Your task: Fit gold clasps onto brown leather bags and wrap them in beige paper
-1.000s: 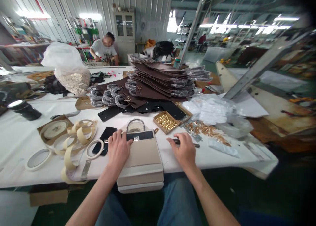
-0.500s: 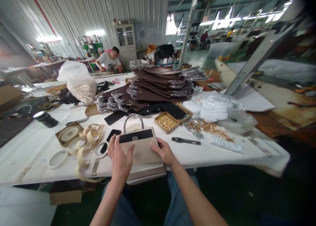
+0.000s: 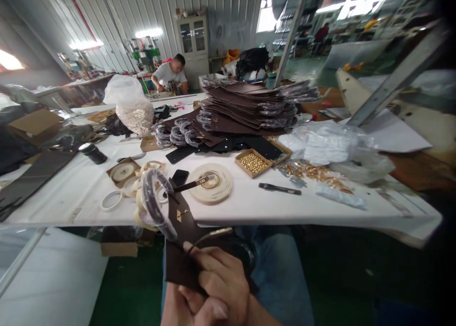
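A dark brown bag piece (image 3: 181,264) with a plastic-wrapped handle (image 3: 156,205) and a small gold clasp hangs over my lap, before the table's front edge. My left hand (image 3: 192,307) grips its lower edge from below, fingers curled. My right hand (image 3: 224,273) lies against the left, its fingers closed on the brown piece near a thin strap with a metal end (image 3: 217,233). Beyond the piece, a roll of cream tape (image 3: 212,183) lies flat on the white table (image 3: 245,212). The hands overlap, and some fingertips are hidden.
Brown panels (image 3: 245,112) are piled at the middle back. A box of gold studs (image 3: 252,163), a black tool (image 3: 280,189), and loose gold parts (image 3: 317,172) lie to the right. Tape rolls (image 3: 111,201) and a black jar (image 3: 92,153) are left. A person (image 3: 170,75) sits beyond the table.
The beige bag is gone from between my hands, and they now hold a dark brown piece lower, over my lap. The cream tape roll is now uncovered. The view has shifted left.
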Action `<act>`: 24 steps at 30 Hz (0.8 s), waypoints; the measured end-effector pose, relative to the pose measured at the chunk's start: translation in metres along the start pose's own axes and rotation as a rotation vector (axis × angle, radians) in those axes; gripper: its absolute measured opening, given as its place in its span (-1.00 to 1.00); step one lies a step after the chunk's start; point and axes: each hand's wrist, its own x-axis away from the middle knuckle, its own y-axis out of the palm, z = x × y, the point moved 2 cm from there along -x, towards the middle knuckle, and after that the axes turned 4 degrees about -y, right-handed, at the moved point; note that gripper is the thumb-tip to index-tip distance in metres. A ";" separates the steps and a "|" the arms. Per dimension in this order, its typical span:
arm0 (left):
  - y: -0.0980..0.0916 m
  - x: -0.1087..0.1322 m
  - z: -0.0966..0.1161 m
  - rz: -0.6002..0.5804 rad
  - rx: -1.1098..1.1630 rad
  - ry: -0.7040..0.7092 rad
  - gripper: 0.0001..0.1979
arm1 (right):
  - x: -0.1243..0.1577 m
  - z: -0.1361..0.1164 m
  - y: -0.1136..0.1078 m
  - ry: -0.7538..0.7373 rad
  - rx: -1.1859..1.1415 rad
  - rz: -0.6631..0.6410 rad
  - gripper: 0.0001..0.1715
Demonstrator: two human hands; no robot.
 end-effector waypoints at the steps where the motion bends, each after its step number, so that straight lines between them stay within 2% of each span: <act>1: -0.007 0.010 0.001 0.033 -0.024 -0.024 -0.06 | 0.000 -0.004 0.008 0.023 -0.013 0.024 -0.71; 3: -0.016 0.026 0.002 0.119 -0.062 -0.080 -0.11 | -0.005 -0.012 0.016 0.051 -0.076 0.024 -0.73; 5: -0.019 0.034 0.005 0.191 -0.050 -0.099 -0.17 | -0.014 -0.019 0.015 0.059 -0.159 -0.051 -0.78; 8: -0.019 0.025 0.014 0.221 0.034 -0.023 -0.24 | -0.022 -0.028 0.005 0.100 -0.269 -0.209 -0.68; 10: -0.020 0.012 0.022 0.227 0.063 0.035 -0.29 | -0.022 -0.026 -0.004 0.191 -0.346 -0.267 -0.62; 12: -0.022 0.000 0.028 0.257 0.039 0.072 -0.35 | -0.020 -0.013 -0.014 0.331 -0.368 -0.188 -0.73; 14: -0.019 -0.007 0.032 0.254 -0.034 0.118 -0.41 | -0.022 0.012 -0.026 0.496 -0.315 0.019 -0.86; 16: -0.011 -0.010 0.036 0.159 -0.123 0.188 -0.49 | -0.027 0.040 -0.041 0.635 -0.272 0.209 -0.75; 17: -0.005 -0.010 0.037 0.088 -0.158 0.227 -0.53 | -0.032 0.053 -0.048 0.686 -0.279 0.255 -0.64; 20: 0.014 -0.007 0.044 -0.058 -0.184 0.264 -0.55 | -0.045 0.081 -0.069 0.749 -0.314 0.276 -0.39; 24: 0.029 -0.007 0.054 -0.038 -0.137 0.186 -0.49 | -0.047 0.089 -0.087 0.736 -0.220 0.268 -0.35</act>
